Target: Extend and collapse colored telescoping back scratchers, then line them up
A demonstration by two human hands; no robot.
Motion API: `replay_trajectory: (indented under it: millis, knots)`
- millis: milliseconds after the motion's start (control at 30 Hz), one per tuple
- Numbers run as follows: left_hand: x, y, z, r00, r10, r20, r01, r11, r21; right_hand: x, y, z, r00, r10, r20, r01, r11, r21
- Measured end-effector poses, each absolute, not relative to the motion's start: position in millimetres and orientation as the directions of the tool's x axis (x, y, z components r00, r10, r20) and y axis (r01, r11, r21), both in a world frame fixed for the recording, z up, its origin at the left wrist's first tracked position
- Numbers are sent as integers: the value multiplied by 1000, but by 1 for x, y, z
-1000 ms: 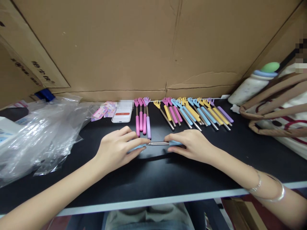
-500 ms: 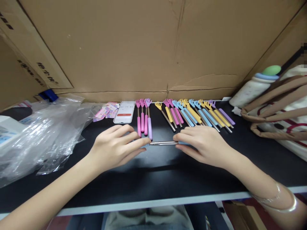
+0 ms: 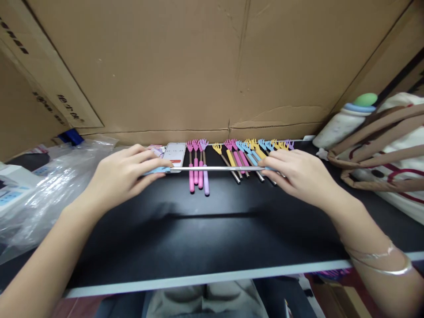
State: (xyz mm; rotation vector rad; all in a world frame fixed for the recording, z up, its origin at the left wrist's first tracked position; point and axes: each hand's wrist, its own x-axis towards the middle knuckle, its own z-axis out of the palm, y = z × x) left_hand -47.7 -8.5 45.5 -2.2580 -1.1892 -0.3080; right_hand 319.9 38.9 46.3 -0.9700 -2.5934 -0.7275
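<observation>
Between my hands a blue telescopic back scratcher is stretched out level above the table, its thin metal rod bare. My left hand pinches the blue end on the left, and my right hand grips the blue end on the right. Fingers cover most of both ends. Behind the rod lie three pink back scratchers and a purple back scratcher side by side. To their right is a row of several yellow, pink, blue and purple back scratchers, partly hidden by my right hand.
A phone lies behind the rod. Clear plastic bags and a white box are on the left. A white bottle and a cloth bag stand at right. Cardboard walls the black table.
My hands have moved apart and up, drawing the back scratcher's rod out from short to long. My left hand has shifted left, my right hand slightly right.
</observation>
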Motion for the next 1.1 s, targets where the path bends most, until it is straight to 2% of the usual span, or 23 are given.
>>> replay_trajectory:
  millis: [133,300,400,533,633,733,833,1100]
  knots:
    - [-62,-4,49,541,720,435,836,-403,-372,339,50,51,-707,596,380,706,626,331]
    - [-84,5,46,527,743,413,847,-417,-331,363,63,55,-689,653,313,718,672,180]
    - [-93,7,43,496,791,359,868,-437,-237,372,67,56,-687,684,245,715,696,62]
    - [-95,7,41,429,863,268,900,-434,-42,377,69,56,-694,699,172,701,711,-62]
    - [-92,6,37,384,905,186,911,-404,87,375,70,53,-689,712,135,703,702,-115]
    - [-87,8,30,343,934,103,920,-356,164,367,71,47,-671,736,91,723,677,-140]
    - [-82,11,24,325,940,101,929,-338,149,360,73,42,-661,747,66,734,662,-153]
    - [-73,11,24,352,891,286,926,-376,32,360,78,36,-667,727,165,717,686,-126]
